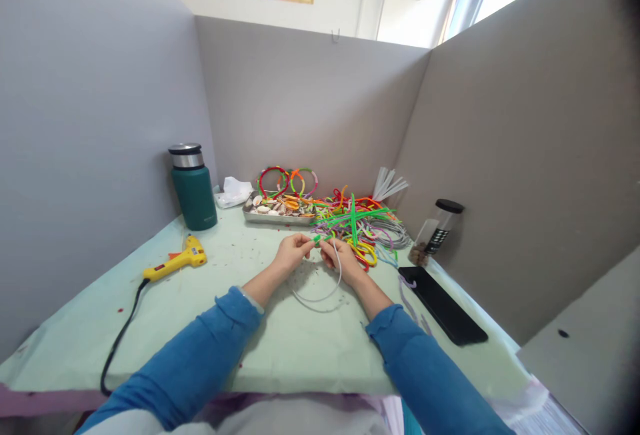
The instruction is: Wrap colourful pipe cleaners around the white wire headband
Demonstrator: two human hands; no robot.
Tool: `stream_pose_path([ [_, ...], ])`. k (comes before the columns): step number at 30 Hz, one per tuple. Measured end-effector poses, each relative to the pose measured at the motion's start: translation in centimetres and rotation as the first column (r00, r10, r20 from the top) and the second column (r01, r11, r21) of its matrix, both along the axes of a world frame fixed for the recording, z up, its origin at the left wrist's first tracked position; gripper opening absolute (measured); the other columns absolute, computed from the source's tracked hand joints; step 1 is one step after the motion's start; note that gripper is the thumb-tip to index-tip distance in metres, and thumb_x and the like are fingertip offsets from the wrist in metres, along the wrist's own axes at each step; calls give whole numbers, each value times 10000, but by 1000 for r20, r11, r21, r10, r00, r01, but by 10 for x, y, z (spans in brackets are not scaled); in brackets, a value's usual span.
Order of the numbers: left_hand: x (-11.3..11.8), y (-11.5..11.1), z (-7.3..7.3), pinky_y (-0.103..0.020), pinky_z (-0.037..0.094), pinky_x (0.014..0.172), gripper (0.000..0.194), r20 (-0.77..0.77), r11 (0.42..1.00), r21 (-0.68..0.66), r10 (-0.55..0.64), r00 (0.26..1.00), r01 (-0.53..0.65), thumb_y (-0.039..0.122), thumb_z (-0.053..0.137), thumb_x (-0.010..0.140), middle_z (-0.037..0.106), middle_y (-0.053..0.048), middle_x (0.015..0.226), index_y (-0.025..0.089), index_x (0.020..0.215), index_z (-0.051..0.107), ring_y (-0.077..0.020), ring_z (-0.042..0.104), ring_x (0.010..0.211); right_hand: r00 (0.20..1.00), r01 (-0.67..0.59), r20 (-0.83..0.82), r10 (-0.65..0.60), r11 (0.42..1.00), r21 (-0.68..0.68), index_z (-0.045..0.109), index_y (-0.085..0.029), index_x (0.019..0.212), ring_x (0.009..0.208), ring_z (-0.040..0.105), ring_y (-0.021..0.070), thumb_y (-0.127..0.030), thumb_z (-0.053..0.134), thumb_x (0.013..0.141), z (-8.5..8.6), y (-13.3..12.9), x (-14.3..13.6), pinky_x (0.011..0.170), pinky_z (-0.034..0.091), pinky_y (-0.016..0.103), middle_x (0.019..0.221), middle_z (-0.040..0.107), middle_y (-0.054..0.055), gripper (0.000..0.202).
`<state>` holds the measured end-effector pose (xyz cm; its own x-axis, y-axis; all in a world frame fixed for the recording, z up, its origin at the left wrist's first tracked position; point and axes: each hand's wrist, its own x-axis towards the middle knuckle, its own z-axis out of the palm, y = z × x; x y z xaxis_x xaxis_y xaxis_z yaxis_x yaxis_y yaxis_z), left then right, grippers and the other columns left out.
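Near the middle of the table, my left hand [294, 251] pinches a small green piece [317, 239] at its fingertips. Close beside it, my right hand [340, 256] is closed on a thin white ring [325, 297], with a bit of green at the fingertips. The ring hangs in a loop below and between both hands. Just behind my right hand lies a pile of colourful pipe cleaners [353, 218]. Which hand holds each end of the green is too small to tell.
A metal tray [280, 220] of shells stands behind the hands, with coloured rings [274, 183] behind it. At left are a green bottle [195, 198] and a yellow glue gun [175, 261] with its cord. At right are a clear jar [434, 233] and a black slab [443, 305].
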<state>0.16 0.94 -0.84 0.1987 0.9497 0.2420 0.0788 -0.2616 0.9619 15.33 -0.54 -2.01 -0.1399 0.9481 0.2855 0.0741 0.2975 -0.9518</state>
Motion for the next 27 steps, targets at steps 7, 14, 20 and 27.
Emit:
stream_pose_path([
  [7,0,4,-5,-202,305,471,322,-21,999,30,-20,1000,21,437,631,640,530,23,481,123,685,573,-78,431,450,1000,8,4,-8,1000,-18,439,-184,582,354,355,64,-517,550,740,3,-2,-1,361,237,205,448,444,-52,385],
  [14,0,5,-6,-203,301,479,293,-39,1000,14,-9,999,9,415,621,653,524,28,484,130,689,567,-76,425,450,1000,18,8,-18,1000,-16,442,-180,580,349,350,63,-505,547,748,3,-1,-2,365,235,206,438,439,-54,380],
  [20,0,3,-5,-200,283,462,296,-24,1000,-9,1,1000,-1,419,625,644,518,30,479,131,682,568,-73,410,438,1000,10,9,-10,1000,-17,428,-184,578,348,344,63,-524,547,742,4,-3,-2,361,232,205,429,433,-57,396],
  [27,0,2,-3,-198,285,453,320,-19,1000,-8,-12,1000,12,439,639,631,521,27,480,130,668,565,-70,410,441,1000,18,19,-18,999,-35,428,-186,585,347,352,64,-522,541,746,1,0,-2,356,238,200,439,444,-52,388],
])
